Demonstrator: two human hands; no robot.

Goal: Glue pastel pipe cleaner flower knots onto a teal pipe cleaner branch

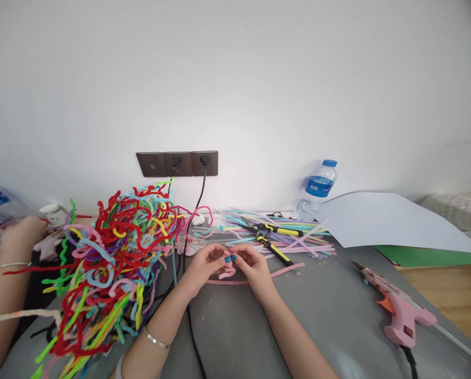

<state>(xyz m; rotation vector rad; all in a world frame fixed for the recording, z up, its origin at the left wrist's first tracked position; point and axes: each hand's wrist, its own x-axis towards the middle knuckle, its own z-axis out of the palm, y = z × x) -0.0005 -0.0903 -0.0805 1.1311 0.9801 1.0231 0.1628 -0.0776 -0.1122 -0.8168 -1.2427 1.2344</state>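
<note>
My left hand (pixel 204 265) and my right hand (pixel 251 265) meet at the middle of the grey table (pixel 318 316). Both pinch a pink pipe cleaner (pixel 228 271) that is curled between the fingertips. Its long tail runs flat on the table to the right, toward the yellow-handled pliers (pixel 273 239). A silver bangle sits on my left wrist. My fingers are closed around the pink curl.
A big tangle of coloured pipe cleaners (pixel 117 258) lies left. Straight pastel pipe cleaners (pixel 298 237) lie behind the pliers. A pink glue gun (pixel 397 310) sits right, a water bottle (pixel 316 192) and white paper sheet (pixel 385 218) behind. Another person's arm (pixel 6 268) works at far left.
</note>
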